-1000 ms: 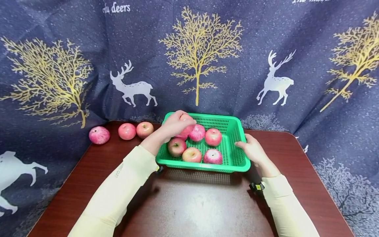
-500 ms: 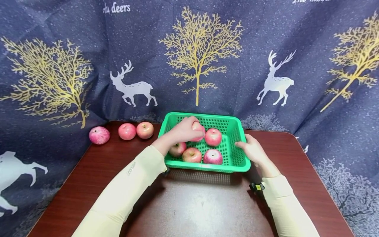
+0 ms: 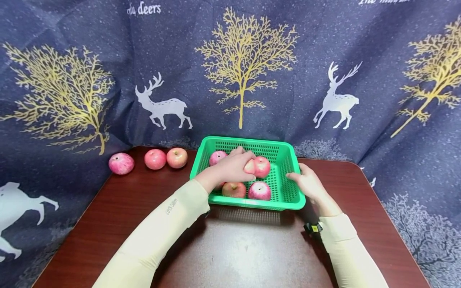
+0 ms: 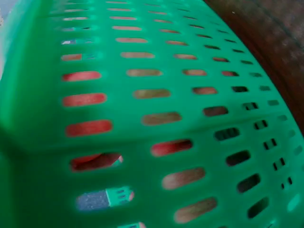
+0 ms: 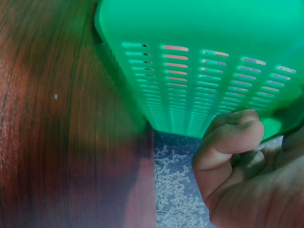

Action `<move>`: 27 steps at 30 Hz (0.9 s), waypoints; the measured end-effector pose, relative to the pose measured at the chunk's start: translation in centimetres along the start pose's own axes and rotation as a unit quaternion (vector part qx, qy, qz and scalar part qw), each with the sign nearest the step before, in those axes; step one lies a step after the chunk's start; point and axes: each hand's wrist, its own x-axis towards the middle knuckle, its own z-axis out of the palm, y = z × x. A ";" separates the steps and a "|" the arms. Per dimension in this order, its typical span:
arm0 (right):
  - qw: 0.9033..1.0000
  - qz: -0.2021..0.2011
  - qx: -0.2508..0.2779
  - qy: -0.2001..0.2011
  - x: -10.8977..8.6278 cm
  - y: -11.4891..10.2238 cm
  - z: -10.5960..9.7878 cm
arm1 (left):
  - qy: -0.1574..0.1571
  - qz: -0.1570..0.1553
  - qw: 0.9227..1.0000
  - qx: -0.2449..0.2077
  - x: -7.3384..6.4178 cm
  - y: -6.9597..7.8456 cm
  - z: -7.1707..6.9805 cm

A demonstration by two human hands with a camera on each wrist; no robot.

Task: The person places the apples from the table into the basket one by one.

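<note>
Evidently, the left hand (image 3: 234, 166) curls round a pale red apple (image 3: 249, 166) inside the green basket (image 3: 276, 178), between the hands, while the right hand (image 3: 310, 185) grips the basket's wall, thumb over the rim. A neighbouring apple (image 3: 262, 167) sits just beyond the held one, on the right hand's side; whether the held one rests on the base is hidden. Best move it softly, releasing only once it is supported, with the right hand bracing the basket against sliding.

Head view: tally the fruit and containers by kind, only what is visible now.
Apples: 9, some partly hidden by the left hand
Green basket: 1
Total: 10
</note>
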 end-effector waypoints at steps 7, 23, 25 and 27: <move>1.000 -0.002 -0.001 0.002 0.0 0.0 0.0 | -0.006 0.012 0.998 0.063 0.5 -0.1 1.0; 1.000 -0.001 0.001 0.002 0.1 0.3 0.0 | -0.013 0.017 0.991 0.135 0.8 0.8 2.6; 1.000 -0.003 0.000 0.003 0.1 0.3 0.0 | -0.012 0.015 0.990 0.138 0.8 0.9 2.8; 1.000 -0.005 -0.001 0.003 0.1 0.3 0.0 | -0.014 0.011 0.990 0.143 0.7 1.0 2.9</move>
